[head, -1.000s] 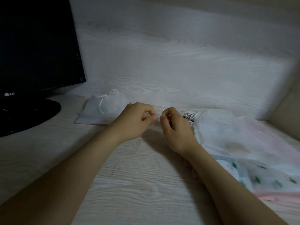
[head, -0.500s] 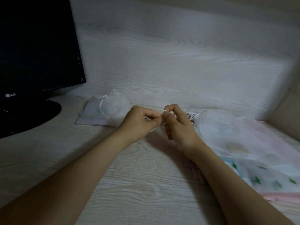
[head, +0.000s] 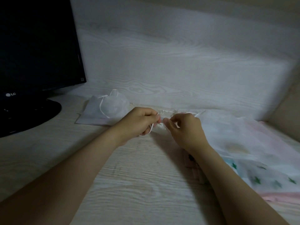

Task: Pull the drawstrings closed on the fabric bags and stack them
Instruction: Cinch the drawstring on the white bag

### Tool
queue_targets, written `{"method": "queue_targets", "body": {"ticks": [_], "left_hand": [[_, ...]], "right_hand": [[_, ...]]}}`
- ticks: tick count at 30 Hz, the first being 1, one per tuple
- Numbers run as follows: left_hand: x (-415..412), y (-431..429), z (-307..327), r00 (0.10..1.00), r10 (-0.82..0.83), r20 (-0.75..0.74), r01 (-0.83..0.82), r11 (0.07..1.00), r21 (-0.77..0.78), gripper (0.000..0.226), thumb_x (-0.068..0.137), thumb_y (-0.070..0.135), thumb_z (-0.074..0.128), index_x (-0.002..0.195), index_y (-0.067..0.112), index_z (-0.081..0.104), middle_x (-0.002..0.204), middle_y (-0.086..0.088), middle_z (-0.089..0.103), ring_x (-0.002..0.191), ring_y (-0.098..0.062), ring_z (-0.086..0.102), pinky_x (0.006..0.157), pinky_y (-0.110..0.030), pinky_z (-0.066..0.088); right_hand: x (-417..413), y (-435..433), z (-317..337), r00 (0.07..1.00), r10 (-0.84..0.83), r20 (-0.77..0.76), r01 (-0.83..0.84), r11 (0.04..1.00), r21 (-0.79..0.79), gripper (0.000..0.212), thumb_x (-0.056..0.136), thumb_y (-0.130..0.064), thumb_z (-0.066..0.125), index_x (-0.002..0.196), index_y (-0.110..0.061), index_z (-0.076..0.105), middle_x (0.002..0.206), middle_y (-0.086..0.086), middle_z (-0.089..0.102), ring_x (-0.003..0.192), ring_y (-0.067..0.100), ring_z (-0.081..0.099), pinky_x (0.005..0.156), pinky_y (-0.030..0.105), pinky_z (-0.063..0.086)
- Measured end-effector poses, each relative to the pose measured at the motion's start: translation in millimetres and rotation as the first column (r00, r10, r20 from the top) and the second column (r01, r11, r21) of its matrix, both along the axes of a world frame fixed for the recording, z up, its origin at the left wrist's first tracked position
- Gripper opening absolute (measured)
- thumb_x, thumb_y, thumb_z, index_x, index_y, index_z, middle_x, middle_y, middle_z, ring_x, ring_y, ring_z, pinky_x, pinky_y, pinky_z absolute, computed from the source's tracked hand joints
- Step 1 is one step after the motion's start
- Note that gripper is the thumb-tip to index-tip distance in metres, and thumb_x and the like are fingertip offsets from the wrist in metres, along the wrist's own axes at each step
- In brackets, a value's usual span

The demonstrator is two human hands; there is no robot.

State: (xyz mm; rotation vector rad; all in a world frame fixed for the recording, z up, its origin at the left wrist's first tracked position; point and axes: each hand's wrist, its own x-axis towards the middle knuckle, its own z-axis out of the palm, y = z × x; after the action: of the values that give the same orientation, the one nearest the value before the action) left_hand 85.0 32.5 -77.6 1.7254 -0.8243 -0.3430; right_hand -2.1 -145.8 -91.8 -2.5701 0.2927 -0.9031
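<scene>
The only writing I can read from here is the white "LG" logo (head: 11,94), with its round emblem to the left of the letters, on the lower bezel of the black flat-screen monitor (head: 35,46) at the far left of the scene. A small pale square sticker (head: 82,79) sits at the bezel's lower right corner, but its print is too small for me to make out.

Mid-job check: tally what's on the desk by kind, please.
Monitor: 1
Cinched bag, beside it: 1 (flat layer under it unclear)
Bag being closed, pinched by left hand and right hand: 1
Fabric heap, right: 1, contents uncountable
Hands: 2
Total: 6
</scene>
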Motion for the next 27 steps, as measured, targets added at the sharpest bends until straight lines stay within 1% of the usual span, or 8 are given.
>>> {"method": "queue_targets", "body": {"ticks": [3,5,6,10,14,19,24,27], "left_hand": [[1,1,-4,0.983,0.022,0.184,-0.033,0.998,0.057,0.027,0.107,0.023,0.058,0.085,0.015,0.072,0.06,0.012,0.058,0.049,-0.004,0.047,0.051,-0.018,0.038],[2,1,-5,0.963,0.025,0.267,-0.045,0.996,0.071,0.026,0.107,0.026,0.058,0.085,0.019,0.071,0.062,0.015,0.06,0.053,0.0,0.051,0.058,-0.019,0.043],[2,1,-6,0.954,0.017,0.298,-0.044,0.995,0.084,0.026,0.107,0.028,0.058,0.086,0.021,0.071,0.066,0.015,0.062,0.057,0.0,0.054,0.063,-0.021,0.045],[4,4,-7,0.919,-0.025,0.394,-0.034,0.989,0.142,0.019,0.106,0.03,0.061,0.091,0.027,0.072,0.088,0.009,0.071,0.084,-0.013,0.067,0.081,-0.035,0.057],[5,6,-6,0.899,-0.048,0.435,-0.024,0.987,0.159,0.017,0.106,0.031,0.061,0.092,0.029,0.071,0.088,0.009,0.069,0.088,-0.014,0.067,0.089,-0.043,0.058],[8,9,-6,0.905,-0.074,0.419,0.002,0.986,0.169,0.023,0.108,0.035,0.058,0.089,0.029,0.071,0.085,0.005,0.071,0.085,-0.013,0.067,0.09,-0.042,0.057],[7,7,-2,0.951,-0.062,0.302,0.042,0.996,0.074,0.022,0.108,0.031,0.059,0.096,0.024,0.076,0.079,0.006,0.072,0.066,0.006,0.059,0.07,-0.016,0.044],[9,8,-4,0.962,-0.047,0.269,0.031,0.998,0.063,0.022,0.108,0.03,0.06,0.096,0.022,0.076,0.076,0.003,0.073,0.063,0.0,0.058,0.064,-0.018,0.044]], "right_hand": [[-3,5,4,0.997,0.038,0.073,-0.044,0.995,0.092,0.036,0.095,-0.044,0.066,0.067,-0.023,0.06,0.059,-0.008,0.059,0.061,0.011,0.056,0.063,0.03,0.041],[-6,10,8,0.985,0.109,0.132,-0.13,0.977,0.166,0.033,0.096,-0.036,0.065,0.068,-0.021,0.061,0.053,-0.006,0.054,0.052,0.009,0.048,0.059,0.029,0.039],[-7,12,10,0.982,0.119,0.148,-0.142,0.978,0.151,0.029,0.095,-0.037,0.065,0.071,-0.021,0.062,0.051,-0.006,0.052,0.049,0.008,0.046,0.057,0.029,0.038],[-6,12,9,0.988,0.097,0.116,-0.113,0.983,0.141,0.024,0.09,-0.051,0.07,0.087,-0.028,0.074,0.051,-0.01,0.05,0.049,0.006,0.048,0.055,0.022,0.035],[-5,6,9,0.973,0.222,0.059,-0.23,0.951,0.207,0.019,0.096,-0.035,0.071,0.082,-0.022,0.075,0.045,-0.013,0.045,0.043,0.007,0.04,0.053,0.018,0.031],[-3,12,8,0.96,0.258,0.113,-0.277,0.935,0.223,0.013,0.1,-0.025,0.061,0.091,-0.017,0.064,0.051,-0.009,0.048,0.045,0.007,0.041,0.055,0.026,0.034],[-3,16,9,0.964,0.224,0.143,-0.258,0.916,0.308,0.013,0.1,-0.021,0.058,0.088,-0.017,0.062,0.052,-0.01,0.047,0.046,0.005,0.04,0.055,0.026,0.034],[-5,14,11,0.988,0.143,0.06,-0.153,0.963,0.221,0.015,0.094,-0.023,0.059,0.082,-0.021,0.067,0.054,-0.007,0.056,0.05,0.006,0.048,0.057,0.028,0.038]]}}
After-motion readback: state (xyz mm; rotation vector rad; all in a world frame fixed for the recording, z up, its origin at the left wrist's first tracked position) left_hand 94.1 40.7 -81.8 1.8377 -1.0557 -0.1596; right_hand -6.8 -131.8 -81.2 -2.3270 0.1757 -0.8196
